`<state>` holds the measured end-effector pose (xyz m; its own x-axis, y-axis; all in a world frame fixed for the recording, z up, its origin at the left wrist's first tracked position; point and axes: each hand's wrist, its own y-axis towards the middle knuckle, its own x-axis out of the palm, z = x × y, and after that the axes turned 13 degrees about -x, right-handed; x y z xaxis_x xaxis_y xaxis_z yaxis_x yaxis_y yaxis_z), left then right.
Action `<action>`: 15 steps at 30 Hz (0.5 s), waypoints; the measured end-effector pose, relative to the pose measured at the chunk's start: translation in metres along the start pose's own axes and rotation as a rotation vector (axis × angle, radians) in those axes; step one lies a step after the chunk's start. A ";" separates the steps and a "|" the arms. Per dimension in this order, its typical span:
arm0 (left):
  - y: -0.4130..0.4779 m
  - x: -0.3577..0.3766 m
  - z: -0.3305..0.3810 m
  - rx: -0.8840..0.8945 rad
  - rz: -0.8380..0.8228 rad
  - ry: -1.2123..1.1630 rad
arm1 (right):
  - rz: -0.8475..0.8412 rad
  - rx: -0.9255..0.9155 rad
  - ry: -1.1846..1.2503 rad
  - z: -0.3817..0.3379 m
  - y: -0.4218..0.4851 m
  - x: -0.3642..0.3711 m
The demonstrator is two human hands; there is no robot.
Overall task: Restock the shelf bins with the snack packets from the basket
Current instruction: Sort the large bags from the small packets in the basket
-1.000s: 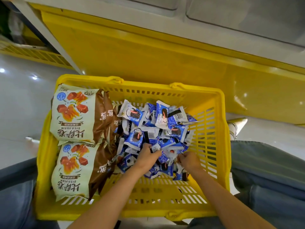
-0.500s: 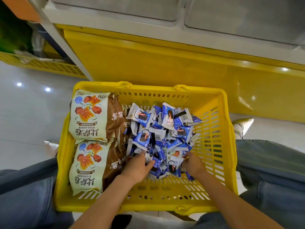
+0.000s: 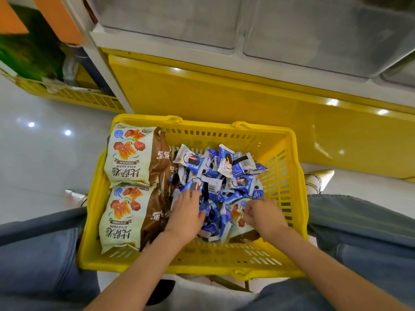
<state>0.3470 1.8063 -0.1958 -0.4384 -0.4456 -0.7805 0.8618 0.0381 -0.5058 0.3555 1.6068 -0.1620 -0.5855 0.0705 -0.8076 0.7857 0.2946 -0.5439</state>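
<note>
1. Basket (image 3: 289, 198), yellow, holds both hands inside it.
2. Left hand (image 3: 186, 212) lies flat, fingers spread, on the pile of small blue packets (image 3: 224, 173).
3. Right hand (image 3: 262, 215) curls its fingers on an orange-printed packet (image 3: 237, 215), apparently pinching its edge.
4. Two large cream-and-brown bags (image 3: 128, 158) lie left of the left hand.
5. Shelf bins (image 3: 179, 19) stand beyond both hands.

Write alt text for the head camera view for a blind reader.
A person's left hand and right hand reach into a heap of small blue-and-white snack packets in a yellow slotted plastic basket. Two large cream-and-brown snack bags lie along its left side. Beyond stand translucent shelf bins.
</note>
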 end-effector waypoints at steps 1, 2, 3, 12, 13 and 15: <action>0.001 -0.004 0.004 0.001 -0.073 -0.110 | 0.026 -0.061 -0.007 0.000 -0.003 -0.012; 0.001 -0.009 0.008 -0.010 -0.158 -0.220 | 0.060 -0.125 -0.032 -0.001 -0.006 -0.025; 0.001 -0.014 0.013 -0.013 -0.229 -0.318 | 0.091 -0.196 -0.076 -0.002 -0.009 -0.037; -0.026 -0.073 0.021 0.059 -0.368 -0.759 | 0.526 -0.910 -0.244 -0.026 -0.041 -0.118; -0.031 -0.078 0.020 0.069 -0.363 -0.776 | 0.566 -0.900 -0.148 -0.029 -0.042 -0.118; -0.046 -0.086 0.016 0.085 -0.309 -0.845 | 0.661 -0.739 0.224 -0.038 -0.048 -0.115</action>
<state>0.3495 1.8288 -0.0993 -0.3482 -0.9350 -0.0674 0.7674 -0.2431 -0.5933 0.3775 1.6211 -0.0339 -0.1618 0.5874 -0.7930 0.6900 0.6418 0.3346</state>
